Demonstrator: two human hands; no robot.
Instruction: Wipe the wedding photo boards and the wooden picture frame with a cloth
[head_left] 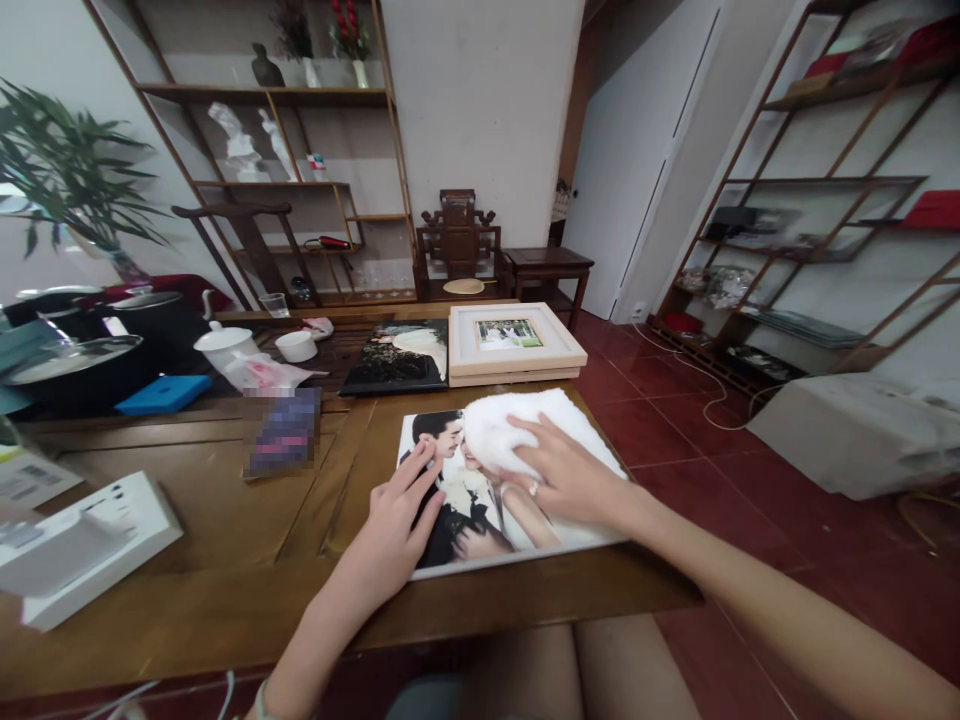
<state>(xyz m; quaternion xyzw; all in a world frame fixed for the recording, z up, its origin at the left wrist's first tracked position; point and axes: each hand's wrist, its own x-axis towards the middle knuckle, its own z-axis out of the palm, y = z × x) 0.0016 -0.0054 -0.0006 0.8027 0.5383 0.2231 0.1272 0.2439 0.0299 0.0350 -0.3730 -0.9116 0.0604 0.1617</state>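
Note:
A wedding photo panel (480, 505) lies flat on the wooden table (225, 525), showing a couple in a dark suit and white dress. My left hand (401, 505) rests on its left side, fingers stretched out and lying on the surface, holding nothing. My right hand (555, 465), with a ring on one finger, presses a white fluffy cloth (502, 428) onto the upper right part of the panel. That cloth covers part of the picture; its edge against the white dress is hard to make out.
Behind the panel lie a dark photo panel (397, 360) and a pale wooden picture frame (517, 345). Leftward are a blue box (163, 394), a white teapot (225, 340), a cup (296, 346), a pot (79, 365) and a white power strip (97, 555). The table's edge is near my right forearm.

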